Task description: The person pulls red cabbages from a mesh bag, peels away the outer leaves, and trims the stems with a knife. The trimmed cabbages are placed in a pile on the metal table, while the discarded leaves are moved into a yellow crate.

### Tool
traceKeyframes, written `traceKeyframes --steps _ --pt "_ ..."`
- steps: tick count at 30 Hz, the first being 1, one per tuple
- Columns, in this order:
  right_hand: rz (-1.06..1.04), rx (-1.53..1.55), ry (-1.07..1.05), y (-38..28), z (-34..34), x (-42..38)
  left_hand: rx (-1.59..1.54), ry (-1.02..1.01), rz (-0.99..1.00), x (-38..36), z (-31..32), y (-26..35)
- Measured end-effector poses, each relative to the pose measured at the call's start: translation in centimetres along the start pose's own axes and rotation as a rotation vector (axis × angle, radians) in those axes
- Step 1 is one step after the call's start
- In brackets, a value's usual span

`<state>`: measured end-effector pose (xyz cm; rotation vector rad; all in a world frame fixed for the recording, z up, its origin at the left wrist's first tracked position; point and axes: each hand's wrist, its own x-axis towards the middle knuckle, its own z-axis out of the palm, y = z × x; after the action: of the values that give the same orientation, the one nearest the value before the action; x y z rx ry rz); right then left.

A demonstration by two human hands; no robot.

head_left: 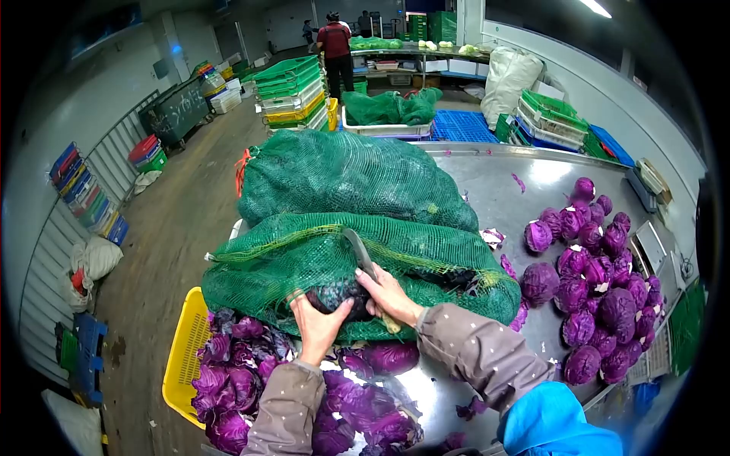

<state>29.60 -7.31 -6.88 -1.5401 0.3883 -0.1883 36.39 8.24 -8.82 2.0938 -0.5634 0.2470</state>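
A green mesh sack (441, 251) lies across the metal table in front of me, with a yellow-edged opening along its side. My left hand (319, 323) grips a dark red cabbage (333, 295) at that opening, thumb and fingers on either side of it. In my right hand (391, 298) is a knife (359, 251), blade pointing up and away, its pale handle end showing below the palm. The fingers of that hand reach to the cabbage's right side. Loose purple cabbage leaves (372, 406) lie beneath my wrists.
Behind the opened sack lies another full mesh sack (350, 171) with an orange tie. Trimmed purple cabbages (593, 273) are heaped on the metal table (487, 171) at right. A yellow basket (182, 357) of leaves stands at left. Stacked crates (293, 91) and a person (334, 49) are farther back.
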Motion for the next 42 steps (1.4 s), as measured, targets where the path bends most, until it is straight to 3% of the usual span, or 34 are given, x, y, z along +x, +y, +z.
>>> traceKeyframes --steps 1,6,9,13,17,19,20,23,27,29,31,33,35,36,37,38,40,42 --pt "0.001 -0.023 0.018 -0.8 0.2 -1.5 0.022 -0.026 -0.077 -0.9 -0.7 0.6" --pt "-0.078 -0.102 0.176 -4.5 0.9 -10.2 -0.406 -0.031 0.045 -5.7 -5.7 4.5" --pt "-0.212 -0.312 0.208 -2.0 0.8 -15.3 -0.614 -0.102 -0.015 -10.1 -7.6 5.3" --pt "-0.051 -0.206 0.165 -1.0 0.3 -24.0 -0.732 -0.221 -0.162 -17.5 -8.3 6.3" --pt "0.052 -0.297 0.148 1.6 -1.7 -31.1 -0.615 -0.366 -0.228 -25.1 -6.2 6.7" --pt "0.256 -0.232 0.134 3.3 -2.7 -32.9 -0.742 -0.410 -0.332 -27.8 -4.7 6.3" --pt "0.223 -0.264 0.140 2.5 -1.8 -32.9 -0.816 -0.431 -0.401 -29.0 -3.8 5.4" --pt "0.145 -0.505 0.176 3.7 -0.4 -31.7 -0.807 -0.396 -0.322 -27.8 -3.9 3.4" --pt "0.007 -0.295 0.101 7.7 3.7 -26.5 -0.752 -0.267 -0.260 -20.9 -6.6 -0.6" --pt "0.387 0.018 -0.104 5.4 5.4 -25.2 -0.607 -0.235 -0.060 -17.6 -9.1 -3.4" --pt "0.339 0.082 -0.255 6.6 5.8 -24.8 -0.545 -0.371 -0.047 -16.2 -11.8 -4.6" --pt "0.325 -0.004 -0.261 6.7 4.6 -25.5 -0.265 -0.440 0.021 -17.1 -13.3 -4.7" --pt "0.264 -0.049 -0.126 5.2 3.0 -26.1 -0.203 -0.321 -0.014 -18.8 -14.6 -3.3" --pt "0.189 -0.148 -0.078 5.1 2.1 -26.1 -0.015 -0.211 -0.028 -20.1 -14.8 -3.1" --pt "0.113 -0.247 -0.027 4.7 1.7 -25.8 0.020 -0.193 -0.186 -21.1 -15.4 -2.3" --pt "0.097 -0.451 -0.048 3.2 1.4 -25.6 0.020 -0.195 -0.276 -22.3 -15.4 -2.5" --pt "-0.005 -0.531 -0.137 3.3 1.5 -25.3 -0.029 -0.292 -0.443 -24.4 -14.9 -2.5" --pt "-0.140 -0.590 -0.316 3.1 2.0 -25.0 -0.074 -0.255 -0.414 -26.0 -14.4 -1.4"
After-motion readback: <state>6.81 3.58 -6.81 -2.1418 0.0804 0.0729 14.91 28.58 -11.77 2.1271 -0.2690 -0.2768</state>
